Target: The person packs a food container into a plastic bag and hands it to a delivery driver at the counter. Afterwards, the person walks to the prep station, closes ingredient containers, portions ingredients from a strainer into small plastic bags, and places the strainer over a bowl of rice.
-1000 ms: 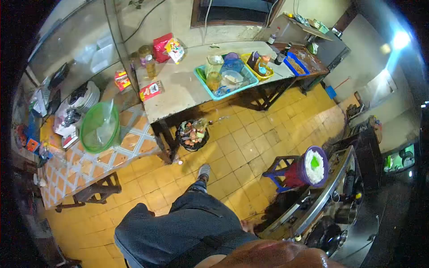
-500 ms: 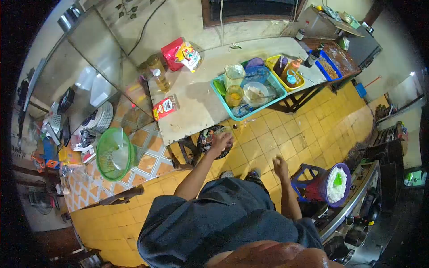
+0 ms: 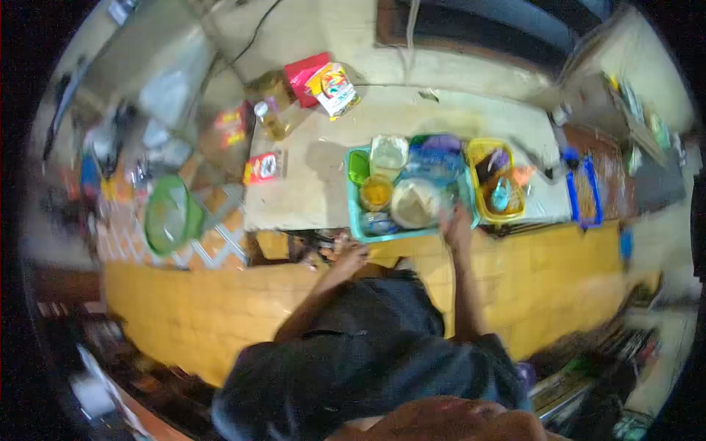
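My left hand (image 3: pixel 350 259) hangs low in front of the table edge, beside a dark bin-like container (image 3: pixel 318 248) of mixed scraps under the table. My right hand (image 3: pixel 457 225) is at the front right corner of a turquoise tray (image 3: pixel 354 229), close to a pale round bowl (image 3: pixel 414 203). Motion smears the fingers of both hands, so what they hold, if anything, is unclear. Also in the tray are a tub of something yellow-orange (image 3: pixel 376 193), a square whitish container (image 3: pixel 389 153), a green item (image 3: pixel 359 167) and blue plastic (image 3: pixel 435 167).
A yellow basket (image 3: pixel 508 217) with bottles stands right of the tray, and a blue tray (image 3: pixel 593 220) lies farther right. Food packets (image 3: pixel 332 92), a bottle (image 3: pixel 271 123) and a red packet (image 3: pixel 262 168) are on the left tabletop. A green basket (image 3: pixel 193 220) sits on the tiled counter.
My view has turned to the right and faces the table more squarely. My right hand has moved from above the floor up to the turquoise tray. My left hand has shifted off the scrap container.
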Tool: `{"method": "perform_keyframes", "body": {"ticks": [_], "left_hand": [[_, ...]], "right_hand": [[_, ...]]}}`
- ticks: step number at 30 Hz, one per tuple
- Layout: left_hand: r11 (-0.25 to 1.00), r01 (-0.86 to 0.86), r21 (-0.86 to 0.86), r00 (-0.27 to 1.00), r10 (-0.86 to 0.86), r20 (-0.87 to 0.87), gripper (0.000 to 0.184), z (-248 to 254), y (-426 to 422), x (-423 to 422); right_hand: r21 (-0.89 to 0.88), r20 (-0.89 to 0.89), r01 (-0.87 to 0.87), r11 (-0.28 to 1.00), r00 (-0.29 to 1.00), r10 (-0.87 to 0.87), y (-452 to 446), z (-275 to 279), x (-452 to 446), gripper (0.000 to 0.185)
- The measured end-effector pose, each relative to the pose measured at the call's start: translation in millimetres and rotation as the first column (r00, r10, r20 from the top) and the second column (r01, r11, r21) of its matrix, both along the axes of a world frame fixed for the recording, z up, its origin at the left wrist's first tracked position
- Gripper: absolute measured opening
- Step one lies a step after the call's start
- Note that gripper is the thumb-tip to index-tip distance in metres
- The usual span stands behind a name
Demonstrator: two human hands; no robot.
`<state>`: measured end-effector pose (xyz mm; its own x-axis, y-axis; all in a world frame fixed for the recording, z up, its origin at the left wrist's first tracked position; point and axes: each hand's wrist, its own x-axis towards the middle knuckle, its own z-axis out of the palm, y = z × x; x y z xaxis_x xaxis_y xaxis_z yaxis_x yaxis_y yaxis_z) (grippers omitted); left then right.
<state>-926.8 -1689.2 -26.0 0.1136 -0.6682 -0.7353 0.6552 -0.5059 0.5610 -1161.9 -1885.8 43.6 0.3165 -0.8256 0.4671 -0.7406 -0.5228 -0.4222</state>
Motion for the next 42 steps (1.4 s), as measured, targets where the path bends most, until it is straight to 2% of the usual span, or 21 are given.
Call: {"method": "perform_keyframes", "body": {"ticks": [1, 3, 4, 7, 9, 11, 13, 15, 16, 17, 19, 21, 23, 25, 27, 28, 30, 32, 34, 37, 42], "left_hand": [[0.977, 0.169, -0.134, 0.969, -0.139, 0.206, 0.022, 24.1, -7.9, 0.8], [0.986, -0.163, -0.043, 0.986, 0.165, 0.027, 0.022, -2.4, -11.5, -18.1], [0.984, -0.179, -0.015, 0.974, 0.18, 0.135, 0.023, 9.1, -8.8, -24.1], [0.977, -0.211, 0.018, 0.923, 0.194, 0.332, 0.032, 17.9, -16.5, -32.7], [0.953, -0.303, -0.03, 0.908, 0.298, 0.296, 0.028, 16.9, -25.2, -37.6], [0.92, -0.389, -0.058, 0.886, 0.39, 0.252, 0.025, 10.5, -17.6, -42.2], [0.984, -0.17, 0.056, 0.942, 0.145, 0.301, 0.027, 2.4, -21.2, -29.4], [0.968, -0.185, 0.168, 0.913, 0.107, 0.394, 0.035, 23.8, -26.5, -33.9], [0.971, -0.197, 0.137, 0.753, 0.061, 0.655, 0.041, 3.0, -21.3, -30.3], [0.976, -0.19, 0.109, 0.519, 0.006, 0.855, 0.047, -7.9, -16.9, -28.1], [0.931, -0.343, 0.123, 0.589, 0.111, 0.8, 0.055, 30.6, -21.4, -35.6], [0.898, -0.347, 0.27, 0.451, -0.092, 0.888, 0.056, 36.5, -23.4, -26.6], [0.917, -0.352, 0.188, 0.412, -0.028, 0.911, 0.051, 38.4, -24.9, -14.1], [0.957, -0.268, 0.112, 0.195, -0.061, 0.979, 0.041, 35.3, -15.3, -7.8], [0.959, -0.282, 0.013, 0.266, 0.065, 0.962, 0.035, 57.1, -16.0, -4.5], [0.951, -0.295, -0.09, 0.325, 0.188, 0.927, 0.03, 64.6, -17.8, -1.2], [0.948, -0.261, -0.179, 0.273, 0.25, 0.929, 0.027, 50.6, -22.9, 14.4], [0.96, -0.219, -0.174, 0.273, 0.231, 0.934, 0.022, 68.7, -37.7, 33.6], [0.974, -0.15, -0.17, 0.273, 0.206, 0.94, 0.021, 69.3, -47.9, 58.5], [0.987, -0.034, -0.155, 0.219, 0.159, 0.963, 0.02, 69.0, -60.0, 90.7], [0.961, -0.033, -0.275, 0.367, 0.267, 0.891, 0.013, 75.1, -52.1, 80.2]], "right_hand": [[0.165, -0.019, 0.013, 0.986, 1.0, -0.01, -0.1, 10.3, 4.0, 0.038], [0.358, 0.037, -0.105, 0.928, 0.995, 0.098, -16.2, 9.6, -3.2, 0.04], [0.535, 0.109, -0.137, 0.834, 0.99, 0.093, -12.6, 3.5, -5.0, 0.043], [0.505, 0.077, -0.132, 0.853, 0.991, 0.109, -48.8, -6.4, -11.7, 0.04], [0.392, -0.106, -0.206, 0.896, 0.958, 0.266, -77.5, -23.0, -12.8, 0.04], [0.326, -0.495, -0.327, 0.887, 0.741, 0.455, -86.4, -30.2, -13.5, 0.047], [0.428, -0.511, -0.346, 0.835, 0.669, 0.54, -92.4, -10.8, -2.7, 0.063], [0.554, -0.566, -0.244, 0.796, 0.591, 0.575, -86.4, 1.3, -0.4, 0.08], [0.455, -0.615, -0.338, 0.824, 0.549, 0.565, -100.0, -56.6, -6.4, 0.087], [0.468, -0.602, -0.346, 0.813, 0.549, 0.58, -95.2, -49.3, -1.0, 0.087], [0.623, -0.586, -0.196, 0.757, 0.524, 0.618, -97.1, -12.1, 12.0, 0.084], [0.657, -0.597, -0.148, 0.739, 0.497, 0.63, -98.0, -7.6, 12.0, 0.078], [0.497, -0.644, -0.269, 0.825, 0.522, 0.559, -94.3, -11.6, 4.3, 0.078], [0.361, -0.666, -0.382, 0.851, 0.533, 0.522, -76.7, 40.5, -7.8, 0.059], [0.197, -0.5, -0.307, 0.931, 0.786, 0.364, -71.6, 36.2, -19.3, 0.059], [0.195, -0.506, -0.299, 0.934, 0.785, 0.357, -70.9, 39.0, -19.7, 0.059], [0.23, -0.096, -0.373, 0.899, 0.911, 0.402, -54.4, 78.7, -3.1, 0.067], [0.17, -0.045, -0.498, 0.851, 0.858, 0.511, -32.2, 95.1, 28.5, 0.065], [0.121, -0.129, -0.722, 0.681, 0.669, 0.732, -15.7, 98.4, 64.7, 0.062], [0.18, -0.309, -0.688, 0.704, 0.639, 0.704, 6.7, 101.2, 119.9, 0.061], [0.194, -0.475, -0.716, 0.671, 0.529, 0.703, 4.2, 49.3, 166.2, 0.062]]}}
